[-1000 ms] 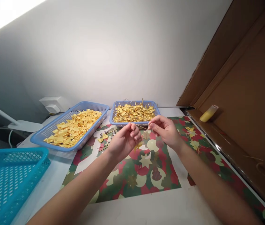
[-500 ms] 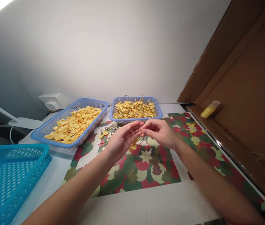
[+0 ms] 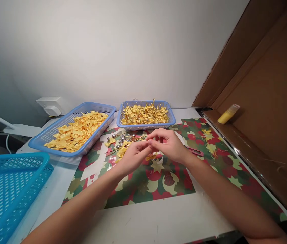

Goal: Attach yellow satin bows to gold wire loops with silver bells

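Note:
My left hand and my right hand meet fingertip to fingertip above the patterned red and green paper. Both pinch a small yellow ribbon bow with thin gold cord, mostly hidden by the fingers. Just beyond the hands lie a few loose yellow bows and small silver bells. A long blue tray at the back left holds many flat yellow ribbon pieces. A smaller blue tray at the back centre holds yellow bows with gold cords.
A turquoise basket stands at the near left. A white socket box sits by the wall. Brown cardboard walls the right side, with a yellow tube on it. A red tool and stray bows lie to the right.
Both hands have come down and together from in front of the small tray, where they held a gold cord stretched between them. The view has tilted down slightly.

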`<action>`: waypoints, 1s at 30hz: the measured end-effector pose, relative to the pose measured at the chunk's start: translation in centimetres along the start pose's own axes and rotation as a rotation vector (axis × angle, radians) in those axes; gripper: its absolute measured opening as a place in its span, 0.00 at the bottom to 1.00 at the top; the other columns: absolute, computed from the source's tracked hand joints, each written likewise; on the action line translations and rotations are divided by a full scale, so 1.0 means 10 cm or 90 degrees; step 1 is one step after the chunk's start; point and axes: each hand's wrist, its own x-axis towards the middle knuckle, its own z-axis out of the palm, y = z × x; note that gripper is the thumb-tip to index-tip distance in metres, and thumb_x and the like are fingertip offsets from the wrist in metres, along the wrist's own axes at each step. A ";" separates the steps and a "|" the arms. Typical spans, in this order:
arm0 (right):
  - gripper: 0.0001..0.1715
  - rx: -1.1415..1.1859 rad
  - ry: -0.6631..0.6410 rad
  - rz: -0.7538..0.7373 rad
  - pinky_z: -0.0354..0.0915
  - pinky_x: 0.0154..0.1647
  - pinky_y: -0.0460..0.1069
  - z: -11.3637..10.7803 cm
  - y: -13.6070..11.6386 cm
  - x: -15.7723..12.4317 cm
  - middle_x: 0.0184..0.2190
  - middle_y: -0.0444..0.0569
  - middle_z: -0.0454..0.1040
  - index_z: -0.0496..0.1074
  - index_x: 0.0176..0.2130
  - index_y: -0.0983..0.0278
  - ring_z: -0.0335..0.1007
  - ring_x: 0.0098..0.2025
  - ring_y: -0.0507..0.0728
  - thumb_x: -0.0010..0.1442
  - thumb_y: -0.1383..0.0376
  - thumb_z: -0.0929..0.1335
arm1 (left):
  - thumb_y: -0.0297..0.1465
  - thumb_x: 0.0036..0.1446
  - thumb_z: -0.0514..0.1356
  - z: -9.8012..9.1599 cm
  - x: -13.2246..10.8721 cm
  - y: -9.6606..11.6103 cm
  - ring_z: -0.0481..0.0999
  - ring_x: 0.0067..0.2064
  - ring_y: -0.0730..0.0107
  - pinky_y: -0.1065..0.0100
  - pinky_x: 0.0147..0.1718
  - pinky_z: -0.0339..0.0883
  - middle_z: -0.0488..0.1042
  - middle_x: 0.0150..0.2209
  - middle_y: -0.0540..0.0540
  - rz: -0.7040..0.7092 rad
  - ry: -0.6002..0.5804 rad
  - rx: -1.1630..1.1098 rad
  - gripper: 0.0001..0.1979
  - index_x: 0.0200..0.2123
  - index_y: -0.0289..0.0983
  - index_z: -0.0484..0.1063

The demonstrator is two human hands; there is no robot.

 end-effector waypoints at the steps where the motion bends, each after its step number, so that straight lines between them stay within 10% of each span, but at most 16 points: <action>1: 0.07 -0.012 0.001 -0.001 0.63 0.32 0.47 0.00 0.03 0.01 0.37 0.48 0.77 0.76 0.38 0.63 0.69 0.35 0.53 0.59 0.65 0.68 | 0.42 0.59 0.59 -0.01 0.02 -0.04 0.75 0.39 0.64 0.66 0.39 0.68 0.76 0.32 0.45 0.003 0.018 -0.024 0.16 0.32 0.34 0.77; 8: 0.10 0.075 -0.154 0.114 0.65 0.34 0.48 0.01 0.31 0.07 0.37 0.46 0.73 0.70 0.43 0.63 0.69 0.36 0.54 0.61 0.61 0.67 | 0.42 0.62 0.56 -0.12 0.06 -0.22 0.69 0.35 0.69 0.69 0.37 0.63 0.71 0.31 0.48 0.038 0.070 0.002 0.18 0.29 0.35 0.72; 18: 0.05 -0.098 -0.184 -0.056 0.62 0.41 0.48 -0.06 0.39 0.08 0.36 0.46 0.66 0.66 0.31 0.63 0.64 0.38 0.53 0.61 0.69 0.66 | 0.40 0.65 0.50 -0.30 0.09 -0.20 0.67 0.40 0.65 0.66 0.44 0.60 0.68 0.33 0.47 0.103 -0.014 0.229 0.19 0.27 0.37 0.72; 30: 0.05 -0.063 0.034 -0.050 0.61 0.35 0.48 0.10 0.44 0.07 0.31 0.45 0.68 0.65 0.31 0.62 0.65 0.35 0.54 0.60 0.67 0.66 | 0.32 0.61 0.45 -0.31 0.12 -0.20 0.65 0.38 0.65 0.65 0.45 0.58 0.66 0.30 0.48 0.048 -0.048 0.299 0.18 0.19 0.38 0.61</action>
